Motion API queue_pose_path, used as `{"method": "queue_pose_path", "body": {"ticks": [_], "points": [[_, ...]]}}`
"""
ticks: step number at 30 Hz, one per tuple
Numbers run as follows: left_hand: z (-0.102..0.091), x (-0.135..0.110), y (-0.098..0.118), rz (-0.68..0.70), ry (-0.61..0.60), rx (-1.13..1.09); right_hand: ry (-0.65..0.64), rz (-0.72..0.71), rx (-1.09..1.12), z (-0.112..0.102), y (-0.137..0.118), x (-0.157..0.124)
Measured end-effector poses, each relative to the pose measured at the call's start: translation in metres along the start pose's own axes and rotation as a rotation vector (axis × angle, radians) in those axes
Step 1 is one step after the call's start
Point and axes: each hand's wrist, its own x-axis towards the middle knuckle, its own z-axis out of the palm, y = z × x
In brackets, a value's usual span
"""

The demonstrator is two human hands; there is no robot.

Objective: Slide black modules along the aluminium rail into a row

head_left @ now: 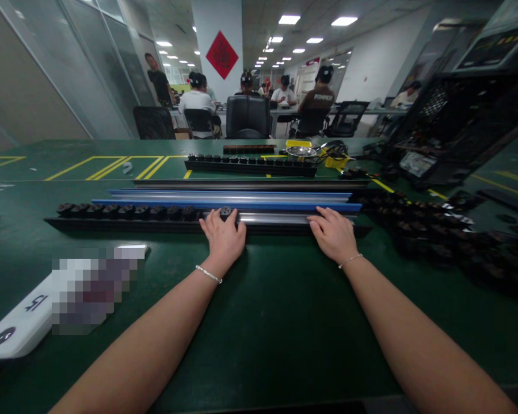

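Note:
A long black rail (pixel 276 229) lies across the green table in front of me, with a shiny metal strip along its right part. Several dark, round, knob-like parts (pixel 129 211) stand in a row on its left part. At the row's right end, my left hand (pixel 224 234) has its thumb and fingers around one black round part (pixel 227 212). My right hand (pixel 334 233) grips the rail farther right, fingers bent over it and thumb at the near side; its fingertips are partly hidden.
Blue-edged metal rails (pixel 228 201) lie just behind. A filled black rail (pixel 250 167), a metal dish (pixel 301 151) and dark cables (pixel 334 150) are farther back. Many dark parts (pixel 440 230) heap at right, below a black frame (pixel 449 115). A white device (pixel 21 310) lies left. People (pixel 196 100) sit beyond.

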Motion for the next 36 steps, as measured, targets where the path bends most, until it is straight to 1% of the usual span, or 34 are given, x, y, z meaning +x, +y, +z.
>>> {"method": "queue_pose_path", "body": {"ticks": [9,19,28,36], "points": [[-0.0001,-0.0005,0.0000,0.012,-0.011,0.003,-0.004,0.007,0.000,-0.0012,-0.0013,-0.0001],[0.0026,-0.0003,-0.0020,0.027,0.009,0.006,-0.011,0.007,0.008,-0.0013,-0.0012,0.0003],[-0.0008,-0.0017,0.0003,0.029,-0.007,0.008,-0.015,0.014,0.018,-0.0025,-0.0027,-0.0005],[0.0005,-0.0027,0.0016,0.049,-0.008,0.015,-0.015,0.007,0.013,-0.0015,-0.0015,-0.0001]]}}
